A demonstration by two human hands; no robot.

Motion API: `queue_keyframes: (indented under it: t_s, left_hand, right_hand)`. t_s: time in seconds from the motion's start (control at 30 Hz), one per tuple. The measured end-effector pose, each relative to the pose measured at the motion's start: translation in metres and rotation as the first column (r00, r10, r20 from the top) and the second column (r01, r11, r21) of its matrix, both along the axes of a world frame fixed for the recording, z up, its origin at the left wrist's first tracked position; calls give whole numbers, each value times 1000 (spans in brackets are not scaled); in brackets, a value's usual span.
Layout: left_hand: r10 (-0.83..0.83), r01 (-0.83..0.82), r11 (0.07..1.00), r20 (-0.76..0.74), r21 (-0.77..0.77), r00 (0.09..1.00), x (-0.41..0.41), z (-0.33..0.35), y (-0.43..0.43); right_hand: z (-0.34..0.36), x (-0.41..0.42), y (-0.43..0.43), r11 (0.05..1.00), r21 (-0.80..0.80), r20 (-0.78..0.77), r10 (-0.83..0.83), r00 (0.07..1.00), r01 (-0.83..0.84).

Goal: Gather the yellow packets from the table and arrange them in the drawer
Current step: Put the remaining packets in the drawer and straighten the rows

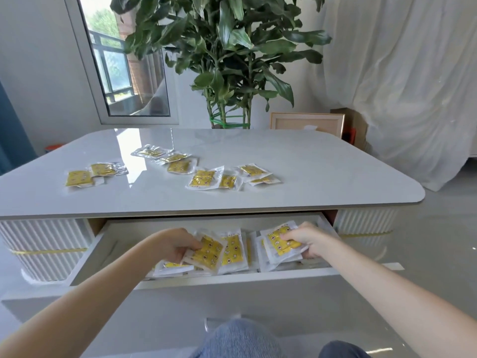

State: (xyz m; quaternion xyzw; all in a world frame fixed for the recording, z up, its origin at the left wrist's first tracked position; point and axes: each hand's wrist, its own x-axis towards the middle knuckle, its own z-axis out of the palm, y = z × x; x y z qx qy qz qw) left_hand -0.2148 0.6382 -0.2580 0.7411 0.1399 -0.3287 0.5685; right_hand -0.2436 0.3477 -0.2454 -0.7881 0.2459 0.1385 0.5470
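Both your hands are down in the open drawer (85, 257), each closed on a packet. Your left hand (178, 244) pinches a yellow packet (209, 253) by its left edge, holding it tilted over the pile. Your right hand (308, 240) grips a second yellow packet (281, 241) at its right side, thumb on top, resting on a stack at the drawer's right end.

Between the two held packets one more packet (232, 250) lies face up, and another (173, 266) shows under your left hand. More lie stacked beneath these, overlapping too much for a sure count.

On the white table (322, 171) nine packets remain, as far as the overlaps let you count. Two lie touching at the left (77, 178). Three sit in a loose overlapping line near the middle back (165, 157). Two lie side by side, overlapping, in the centre (204, 180), and two more are stacked just to their right (254, 173).

A large leafy plant (227, 47) stands behind the table, beside a framed panel (307, 122) propped upright.
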Motion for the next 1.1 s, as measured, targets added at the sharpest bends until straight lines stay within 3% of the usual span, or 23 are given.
queue_keyframes:
  t_s: [0.57, 0.83, 1.1]
  left_hand:
    - [-10, 10, 1000, 40, 17, 999, 36, -33, -68]
    - [36, -36, 999, 48, 7, 998, 43, -37, -98]
    - [62, -63, 997, -17, -39, 998, 39, -30, -131]
  right_hand:
    - [-11, 35, 9, 936, -343, -51, 64, 997, -77]
    - [-3, 36, -22, 945, -328, -94, -31, 995, -2]
    - [-7, 33, -59, 830, -558, -42, -22, 999, -5]
